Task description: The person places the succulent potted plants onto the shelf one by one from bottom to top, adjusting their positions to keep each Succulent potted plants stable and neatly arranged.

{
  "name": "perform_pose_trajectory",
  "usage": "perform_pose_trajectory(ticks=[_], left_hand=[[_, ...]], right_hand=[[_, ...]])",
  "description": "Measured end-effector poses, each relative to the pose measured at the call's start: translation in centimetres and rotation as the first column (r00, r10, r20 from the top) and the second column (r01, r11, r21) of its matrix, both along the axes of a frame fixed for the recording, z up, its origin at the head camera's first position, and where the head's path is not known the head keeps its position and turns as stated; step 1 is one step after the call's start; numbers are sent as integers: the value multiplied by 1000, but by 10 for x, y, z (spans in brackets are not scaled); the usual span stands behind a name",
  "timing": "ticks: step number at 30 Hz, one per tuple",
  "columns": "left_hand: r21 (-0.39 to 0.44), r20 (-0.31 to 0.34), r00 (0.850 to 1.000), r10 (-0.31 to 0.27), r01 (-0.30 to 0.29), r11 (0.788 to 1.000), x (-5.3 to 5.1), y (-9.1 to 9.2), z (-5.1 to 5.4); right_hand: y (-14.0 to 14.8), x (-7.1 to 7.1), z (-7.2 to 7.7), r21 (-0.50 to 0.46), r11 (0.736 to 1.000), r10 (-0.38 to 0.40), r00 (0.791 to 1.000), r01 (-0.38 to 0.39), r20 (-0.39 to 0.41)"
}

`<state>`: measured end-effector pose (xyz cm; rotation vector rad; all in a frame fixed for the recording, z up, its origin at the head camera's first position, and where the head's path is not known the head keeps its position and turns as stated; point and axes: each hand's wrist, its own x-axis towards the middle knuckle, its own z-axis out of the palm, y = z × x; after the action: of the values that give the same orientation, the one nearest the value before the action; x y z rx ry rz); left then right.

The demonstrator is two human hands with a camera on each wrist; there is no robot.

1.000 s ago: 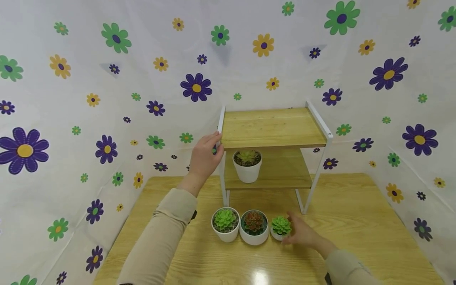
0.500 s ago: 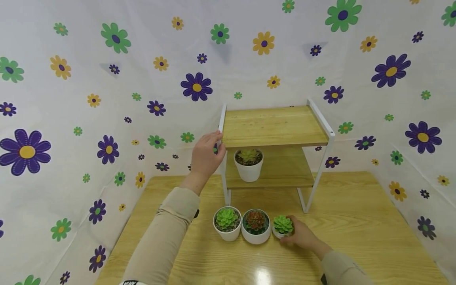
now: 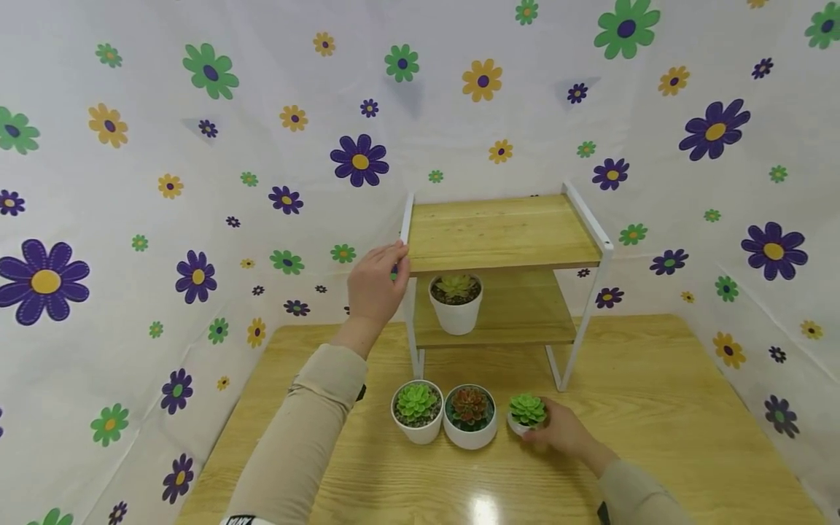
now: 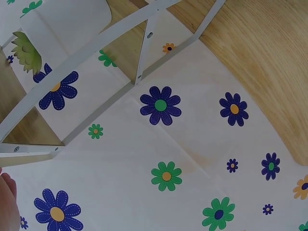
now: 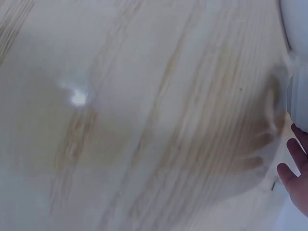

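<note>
Pinching a small, rounded white pot (image 3: pixel 516 428) of green rosette leaves (image 3: pixel 527 409), the right hand (image 3: pixel 567 432) holds it near a reddish potted succulent (image 3: pixel 469 417) at the wood-grained worktop (image 3: pixel 656 408); the left hand (image 3: pixel 375 288) touches the white-framed wooden rack (image 3: pixel 505 233), its grip's closure unclear.

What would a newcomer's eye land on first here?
Probably the flowered backdrop around the table. Next, the white-framed shelf, a potted succulent on its lower board and the left hand at its left edge. Then the small green succulent in the right hand, right of the red-brown succulent in front of the shelf.
</note>
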<state>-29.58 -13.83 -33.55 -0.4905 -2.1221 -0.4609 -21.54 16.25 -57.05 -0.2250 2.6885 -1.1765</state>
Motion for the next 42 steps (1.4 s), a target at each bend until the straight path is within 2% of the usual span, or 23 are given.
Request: perform_pose_trajectory(ticks=[8, 18, 24, 35, 42], left_hand=[[9, -1, 1000, 26, -26, 1000, -1, 1, 0], [7, 20, 999, 49, -49, 999, 2, 2, 0], [5, 25, 998, 49, -49, 999, 1, 3, 0], [2, 19, 998, 61, -61, 998, 1, 4, 1], [10, -3, 998, 63, -63, 998, 1, 5, 0]], right_hand=[[11, 5, 27, -49, 999, -18, 999, 16, -31], [21, 4, 59, -33, 999, -30, 988, 26, -150], [21, 2, 79, -25, 998, -53, 982, 49, -179], [11, -11, 112, -74, 986, -157, 974, 147, -165], [4, -22, 122, -101, 977, -205, 962, 189, -178]])
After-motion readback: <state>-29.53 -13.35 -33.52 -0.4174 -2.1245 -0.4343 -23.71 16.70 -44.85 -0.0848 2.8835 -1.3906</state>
